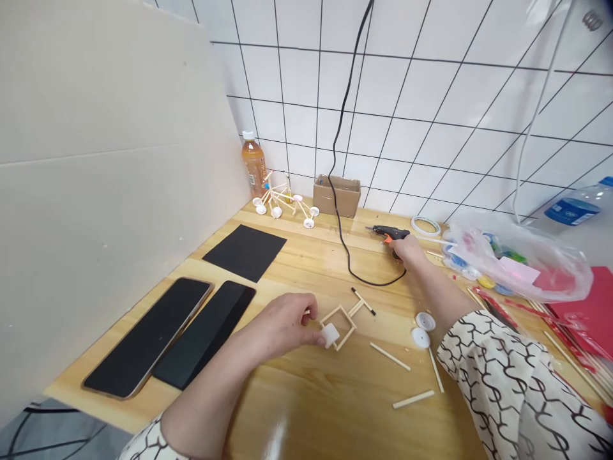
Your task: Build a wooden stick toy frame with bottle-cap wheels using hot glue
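Observation:
My left hand (290, 324) is closed at the near left corner of a small square frame of wooden sticks (353, 332). Its fingertips pinch a white square piece (330, 335) at that corner. From the frame's far side a short stem runs to a crossbar with black ends (363, 301). Farther back on the right, my right hand (407, 250) is wrapped around the handle of a black glue gun (390, 231) with an orange trigger. The gun lies low over the table, its nozzle pointing left. Loose sticks (389, 356) and two white wheels (421, 338) lie beside the frame.
Two phones (148, 338) and a black sheet (245, 252) lie at left. Behind stand a drink bottle (253, 166), stick models with wheels (287, 201) and a cardboard box (337, 196). A black cord (341, 128) hangs down. At right are a tape roll (425, 226) and a plastic bag (522, 262).

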A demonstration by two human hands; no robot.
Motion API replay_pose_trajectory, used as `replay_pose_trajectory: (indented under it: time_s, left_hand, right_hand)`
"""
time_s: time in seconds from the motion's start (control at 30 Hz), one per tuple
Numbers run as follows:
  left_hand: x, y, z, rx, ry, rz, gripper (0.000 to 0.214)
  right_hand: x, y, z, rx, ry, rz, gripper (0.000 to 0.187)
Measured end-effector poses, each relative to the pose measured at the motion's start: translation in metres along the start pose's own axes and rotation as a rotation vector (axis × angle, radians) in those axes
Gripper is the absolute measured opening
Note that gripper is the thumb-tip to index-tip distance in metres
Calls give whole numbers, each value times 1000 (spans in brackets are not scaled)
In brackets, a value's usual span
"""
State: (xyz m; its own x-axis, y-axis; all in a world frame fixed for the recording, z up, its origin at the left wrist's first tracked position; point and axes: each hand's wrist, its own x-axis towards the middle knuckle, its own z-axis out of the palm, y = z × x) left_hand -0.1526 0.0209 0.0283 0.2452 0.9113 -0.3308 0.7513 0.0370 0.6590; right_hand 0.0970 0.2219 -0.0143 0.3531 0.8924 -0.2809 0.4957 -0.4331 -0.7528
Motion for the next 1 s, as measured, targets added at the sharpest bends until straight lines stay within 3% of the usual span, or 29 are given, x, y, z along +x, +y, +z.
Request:
replay_pose_trajectory:
  time_s: [0.2, 0.37, 0.53, 0.7, 0.8, 0.9, 1.0]
  left_hand:
    - [2, -7, 4, -86, 63, 84, 22]
    - [4, -9, 4, -104, 129, 149, 19]
    - [6, -12, 5, -124, 201, 151, 20]
    - [6, -8, 8, -168, 279, 179, 22]
    - [2, 2, 11, -209, 326, 211, 27]
    - [-7, 21, 17, -377, 334, 287, 29]
    - [-16, 43, 25, -666, 187, 328, 33]
  right_hand:
    - [-4, -1, 0, -151, 50, -51, 32]
    - [-26, -8, -3, -227, 83, -144, 32]
    - [-68, -4, -30, -223, 57, -297, 32]
    - [-125, 28, -84, -148, 1, -485, 22]
    - [-152, 56, -107, -126, -35, -571, 26]
    - [-165, 79, -112, -137, -71, -640, 29]
    - [-168, 93, -104, -183, -105, -712, 22]
